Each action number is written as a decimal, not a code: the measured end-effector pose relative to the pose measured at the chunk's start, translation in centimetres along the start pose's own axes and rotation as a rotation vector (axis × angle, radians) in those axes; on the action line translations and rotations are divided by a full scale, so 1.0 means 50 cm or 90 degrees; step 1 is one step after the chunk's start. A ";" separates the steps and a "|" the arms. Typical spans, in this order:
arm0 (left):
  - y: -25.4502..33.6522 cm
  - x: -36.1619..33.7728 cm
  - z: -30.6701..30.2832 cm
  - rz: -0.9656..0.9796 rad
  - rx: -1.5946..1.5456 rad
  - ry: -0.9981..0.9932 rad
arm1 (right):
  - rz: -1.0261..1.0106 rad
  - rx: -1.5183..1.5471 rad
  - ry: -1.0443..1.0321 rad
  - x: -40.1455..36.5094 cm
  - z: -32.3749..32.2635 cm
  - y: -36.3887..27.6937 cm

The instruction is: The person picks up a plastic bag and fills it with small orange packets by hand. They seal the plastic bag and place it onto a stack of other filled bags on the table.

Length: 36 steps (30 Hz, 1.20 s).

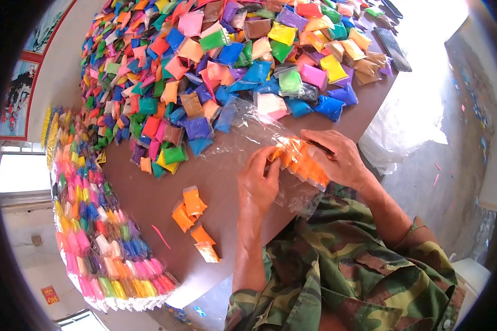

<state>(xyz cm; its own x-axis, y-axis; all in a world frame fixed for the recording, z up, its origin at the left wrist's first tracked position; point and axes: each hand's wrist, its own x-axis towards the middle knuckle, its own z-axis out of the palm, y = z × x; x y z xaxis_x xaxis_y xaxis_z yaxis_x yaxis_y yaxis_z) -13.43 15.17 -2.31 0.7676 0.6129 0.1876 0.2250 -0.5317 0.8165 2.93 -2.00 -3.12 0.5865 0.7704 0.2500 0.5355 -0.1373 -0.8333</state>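
Note:
A row of orange clay packets (pixel 299 161) lies between my hands near the table's front edge. My left hand (pixel 258 177) has thumb and fingers closed on its left end. At the other end, my right hand (pixel 337 156) curls its fingers over the packets. Clear plastic film (pixel 242 124), apparently a bag, spreads behind and below them and reaches toward the big pile. A few loose orange packets (pixel 192 202) rest on the table to the left of my left hand, with a pink strip (pixel 161 236) beside them.
A large heap of colourful packets (pixel 204 71) covers the back of the brown table (pixel 143 201). Bagged rows of packets (pixel 107 243) line its left edge. A dark phone-like slab (pixel 392 49) lies at the back right. White plastic sheeting (pixel 406 121) hangs beyond the right edge.

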 end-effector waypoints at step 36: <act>-0.061 -0.083 -0.312 -0.254 0.513 0.098 | -0.039 -0.064 -0.083 0.034 0.007 0.010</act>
<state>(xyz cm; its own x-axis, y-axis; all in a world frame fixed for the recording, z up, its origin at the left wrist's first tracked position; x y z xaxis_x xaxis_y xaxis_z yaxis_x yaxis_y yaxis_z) -26.67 23.38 2.92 0.4668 0.8797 0.0906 0.8526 -0.4749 0.2182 3.99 -0.53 -3.27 0.4707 0.8527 0.2266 0.6292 -0.1444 -0.7637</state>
